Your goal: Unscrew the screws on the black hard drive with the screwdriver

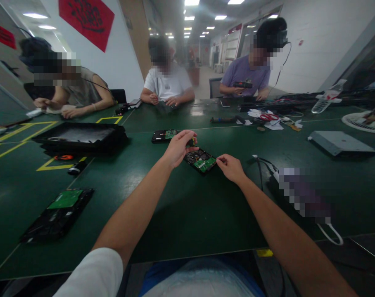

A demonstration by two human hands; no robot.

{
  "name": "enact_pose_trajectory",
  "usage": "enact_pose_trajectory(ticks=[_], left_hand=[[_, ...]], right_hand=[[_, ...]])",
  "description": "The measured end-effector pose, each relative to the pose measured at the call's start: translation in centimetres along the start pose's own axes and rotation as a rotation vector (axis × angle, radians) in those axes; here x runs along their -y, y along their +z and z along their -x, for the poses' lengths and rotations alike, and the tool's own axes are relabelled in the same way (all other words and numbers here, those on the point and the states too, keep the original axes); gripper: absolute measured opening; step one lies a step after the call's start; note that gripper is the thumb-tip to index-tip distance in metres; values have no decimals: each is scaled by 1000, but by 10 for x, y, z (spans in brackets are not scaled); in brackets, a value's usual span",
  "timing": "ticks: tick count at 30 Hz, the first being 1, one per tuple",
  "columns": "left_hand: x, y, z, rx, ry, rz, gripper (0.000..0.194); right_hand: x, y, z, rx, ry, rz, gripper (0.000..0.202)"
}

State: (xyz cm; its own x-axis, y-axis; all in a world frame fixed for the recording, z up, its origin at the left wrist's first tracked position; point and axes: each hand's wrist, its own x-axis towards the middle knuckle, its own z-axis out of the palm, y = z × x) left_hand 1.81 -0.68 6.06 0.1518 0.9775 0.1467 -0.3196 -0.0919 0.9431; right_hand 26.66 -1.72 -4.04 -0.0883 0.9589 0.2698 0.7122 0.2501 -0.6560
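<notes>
A hard drive (202, 163) with a green circuit board lies at an angle on the green table in front of me. My left hand (180, 148) is closed around a short black-and-yellow tool (192, 142), which looks like a screwdriver, above the drive's far left part. Its tip is hidden. At the drive's right corner, my right hand (230, 167) pinches the edge between thumb and fingers. Just behind my left hand, a second hard drive (163, 136) with its board facing up is partly covered by the fingers.
Another hard drive (59, 214) lies at the near left, below a black tray (82, 138). To the right are a power strip (302, 194) with cables and a grey metal box (342, 142). Farther back stands a plastic bottle (328, 97). Three people sit across the table.
</notes>
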Motion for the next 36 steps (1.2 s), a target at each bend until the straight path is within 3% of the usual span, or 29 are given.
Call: enact_pose_trajectory(ticks=[5, 10, 16, 23, 32, 36], left_hand=[[-4, 3, 4, -26, 34, -140, 25], [-6, 3, 6, 50, -52, -48, 27], [-5, 5, 4, -17, -80, 8, 19], [-5, 0, 1, -79, 1, -126, 21], [0, -1, -1, -103, -55, 5, 20], [-2, -2, -2, -97, -28, -55, 19]], right_hand=[[-1, 0, -1, 9, 9, 3, 19], [-3, 1, -1, 11, 12, 9, 19], [-4, 2, -2, -2, 8, 4, 19], [-3, 2, -1, 1, 7, -1, 17], [2, 0, 0, 10, 24, -2, 16], [3, -1, 0, 26, 33, -2, 18]])
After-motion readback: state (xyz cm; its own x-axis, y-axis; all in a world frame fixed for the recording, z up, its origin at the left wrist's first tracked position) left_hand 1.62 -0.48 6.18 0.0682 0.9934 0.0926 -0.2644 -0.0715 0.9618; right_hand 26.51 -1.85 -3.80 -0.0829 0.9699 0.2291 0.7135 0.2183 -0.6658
